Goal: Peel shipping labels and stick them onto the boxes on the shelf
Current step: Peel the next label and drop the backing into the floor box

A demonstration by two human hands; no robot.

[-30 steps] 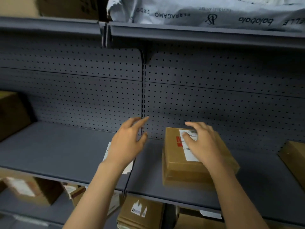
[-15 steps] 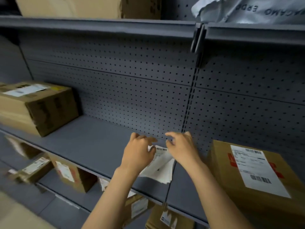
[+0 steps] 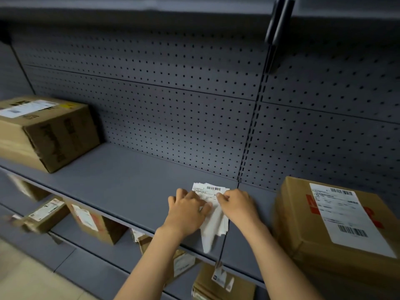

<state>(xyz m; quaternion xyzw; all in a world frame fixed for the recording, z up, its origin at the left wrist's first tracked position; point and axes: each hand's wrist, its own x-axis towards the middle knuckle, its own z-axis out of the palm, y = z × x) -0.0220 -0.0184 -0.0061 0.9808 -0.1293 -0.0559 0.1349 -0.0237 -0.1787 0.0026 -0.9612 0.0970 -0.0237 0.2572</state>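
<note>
As your forearms reach forward, your left hand [image 3: 187, 211] and right hand [image 3: 239, 207] pinch the label stack [image 3: 214, 226] with curled fingers [image 3: 224, 196], labelled box [image 3: 307, 230] just right

You face a grey metal shelf [image 3: 121, 176] backed by a perforated panel [image 3: 151, 118]. A slotted upright [image 3: 253, 131] splits that panel. Far left of the upright and lower, pale floor [image 3: 26, 276] shows. Above it, the upper shelf [image 3: 129, 9] sits in dim light.

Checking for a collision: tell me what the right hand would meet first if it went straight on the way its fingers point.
The label stack, which the right hand pinches now; beyond it, likely the left hand, though depth is unclear.
</note>
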